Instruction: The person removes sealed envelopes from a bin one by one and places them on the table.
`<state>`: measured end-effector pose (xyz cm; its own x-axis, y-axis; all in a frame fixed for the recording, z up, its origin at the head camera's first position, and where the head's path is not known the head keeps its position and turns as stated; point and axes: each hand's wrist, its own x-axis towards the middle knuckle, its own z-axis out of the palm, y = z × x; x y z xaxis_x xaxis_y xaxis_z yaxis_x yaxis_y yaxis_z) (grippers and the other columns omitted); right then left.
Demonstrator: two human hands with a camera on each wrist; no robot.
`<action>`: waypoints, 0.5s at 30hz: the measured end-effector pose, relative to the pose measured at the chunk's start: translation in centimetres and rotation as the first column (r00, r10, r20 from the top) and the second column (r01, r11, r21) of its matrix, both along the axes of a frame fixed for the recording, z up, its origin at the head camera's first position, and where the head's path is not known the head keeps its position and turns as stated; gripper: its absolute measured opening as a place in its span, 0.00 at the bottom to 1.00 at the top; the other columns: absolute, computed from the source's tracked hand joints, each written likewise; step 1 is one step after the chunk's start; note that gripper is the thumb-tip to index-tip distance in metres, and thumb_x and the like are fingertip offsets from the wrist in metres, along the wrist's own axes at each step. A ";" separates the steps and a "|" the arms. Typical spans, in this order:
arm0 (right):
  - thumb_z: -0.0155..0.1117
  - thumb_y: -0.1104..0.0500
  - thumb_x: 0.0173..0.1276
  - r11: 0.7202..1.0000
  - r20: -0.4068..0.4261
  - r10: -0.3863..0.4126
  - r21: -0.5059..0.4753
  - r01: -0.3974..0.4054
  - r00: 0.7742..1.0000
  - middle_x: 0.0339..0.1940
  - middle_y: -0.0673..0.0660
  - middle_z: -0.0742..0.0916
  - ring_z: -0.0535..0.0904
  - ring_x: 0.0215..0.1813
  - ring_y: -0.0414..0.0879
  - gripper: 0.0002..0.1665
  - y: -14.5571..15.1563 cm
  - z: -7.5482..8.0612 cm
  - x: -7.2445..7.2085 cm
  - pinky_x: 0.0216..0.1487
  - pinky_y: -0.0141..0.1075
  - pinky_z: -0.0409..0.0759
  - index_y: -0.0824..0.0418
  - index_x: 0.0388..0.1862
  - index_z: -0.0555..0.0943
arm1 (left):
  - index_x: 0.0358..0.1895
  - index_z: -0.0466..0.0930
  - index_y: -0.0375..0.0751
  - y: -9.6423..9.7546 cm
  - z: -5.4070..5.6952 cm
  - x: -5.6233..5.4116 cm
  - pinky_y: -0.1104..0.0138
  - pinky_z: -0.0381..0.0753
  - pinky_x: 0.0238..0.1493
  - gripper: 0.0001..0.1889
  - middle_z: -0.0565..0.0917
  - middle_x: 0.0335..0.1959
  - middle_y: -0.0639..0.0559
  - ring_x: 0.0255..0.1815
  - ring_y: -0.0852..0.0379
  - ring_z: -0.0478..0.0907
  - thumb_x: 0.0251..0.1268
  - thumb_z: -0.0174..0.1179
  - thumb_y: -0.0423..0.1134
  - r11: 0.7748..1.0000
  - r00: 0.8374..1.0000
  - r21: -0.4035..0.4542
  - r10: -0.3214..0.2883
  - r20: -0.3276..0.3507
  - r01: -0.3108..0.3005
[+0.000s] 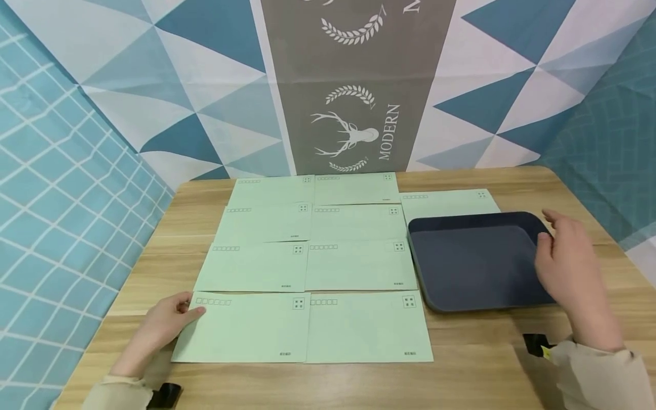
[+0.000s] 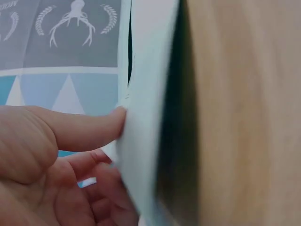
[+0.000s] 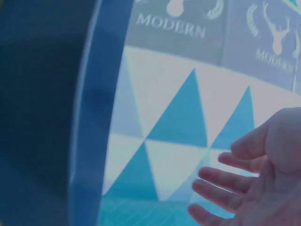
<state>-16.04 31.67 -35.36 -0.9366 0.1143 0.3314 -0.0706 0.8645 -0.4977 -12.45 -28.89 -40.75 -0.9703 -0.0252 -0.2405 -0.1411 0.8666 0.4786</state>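
Observation:
My left hand [image 1: 163, 322] is at the left edge of the front-left pale green envelope [image 1: 246, 330], which has postcode boxes and a stamp square. In the left wrist view the thumb lies on the envelope [image 2: 143, 122] and the curled fingers are at its edge, pinching it. Over the right rim of a dark, shallow rectangular tray [image 1: 476, 267] hovers my right hand [image 1: 571, 267], holding nothing. Its fingers are spread and relaxed in the right wrist view, beside the tray's wall [image 3: 101, 103]. The tray's inside shows only its dark bottom.
Several more green envelopes [image 1: 359, 267] lie in two overlapping columns on the wooden table [image 1: 359, 387]. Another envelope [image 1: 446, 202] sits behind the tray, its near part hidden. A patterned cloth [image 1: 353, 80] hangs behind, and a blue grid cloth [image 1: 46, 228] borders the left side.

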 end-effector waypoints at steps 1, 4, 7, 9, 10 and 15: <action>0.35 0.67 0.70 1.000 0.008 0.017 0.017 -0.017 1.000 0.57 0.81 0.64 0.58 0.57 0.75 0.27 -0.3 0.1 0.1 0.51 0.63 0.56 0.76 0.66 0.54 | 0.26 0.66 0.38 0.0 0.1 0.0 0.69 0.56 0.22 0.14 0.62 0.18 0.53 0.19 0.58 0.58 0.62 0.56 0.43 1.000 1.000 -0.028 -0.008 -0.006 0.007; 0.37 0.67 0.70 0.997 0.032 0.058 0.057 -0.060 0.998 0.58 0.80 0.64 0.57 0.58 0.75 0.27 -1.3 0.3 0.2 0.53 0.64 0.55 0.74 0.67 0.53 | 0.26 0.66 0.39 0.0 0.2 0.0 0.69 0.57 0.22 0.14 0.65 0.18 0.54 0.19 0.59 0.59 0.59 0.57 0.43 0.994 0.999 -0.109 -0.018 -0.033 0.015; 0.40 0.67 0.70 0.991 0.031 0.102 0.082 -0.104 0.994 0.58 0.80 0.65 0.60 0.57 0.74 0.28 -2.4 0.2 0.3 0.51 0.64 0.57 0.72 0.67 0.54 | 0.30 0.68 0.36 0.1 0.5 -0.1 0.67 0.61 0.22 0.16 0.71 0.21 0.51 0.21 0.56 0.64 0.57 0.59 0.46 0.985 0.999 -0.175 -0.006 -0.037 -0.001; 0.44 0.66 0.69 0.985 0.017 0.132 0.113 -0.133 0.991 0.58 0.78 0.66 0.67 0.49 0.70 0.28 -3.3 0.2 0.4 0.47 0.62 0.61 0.70 0.68 0.56 | 0.31 0.67 0.34 0.3 1.0 -0.4 0.65 0.63 0.21 0.21 0.72 0.24 0.48 0.22 0.55 0.66 0.55 0.60 0.50 0.974 1.000 -0.225 0.002 -0.013 -0.005; 0.45 0.65 0.70 0.980 0.013 0.150 0.132 -0.150 0.989 0.58 0.77 0.67 0.68 0.48 0.69 0.28 -3.9 0.2 0.3 0.46 0.62 0.62 0.69 0.68 0.57 | 0.33 0.67 0.32 0.5 1.5 -0.7 0.64 0.65 0.21 0.24 0.73 0.26 0.44 0.23 0.53 0.67 0.55 0.60 0.53 0.968 1.000 -0.251 0.006 0.011 -0.003; 0.50 0.56 0.70 0.945 0.035 0.255 0.201 -0.257 0.966 0.63 0.72 0.67 0.66 0.58 0.67 0.31 -6.9 0.5 -0.8 0.52 0.61 0.61 0.65 0.69 0.58 | 0.54 0.63 0.20 4.0 4.3 -3.3 0.47 0.72 0.37 0.39 0.70 0.48 0.24 0.45 0.32 0.70 0.55 0.58 0.56 0.948 0.992 -0.308 -0.103 -0.067 0.078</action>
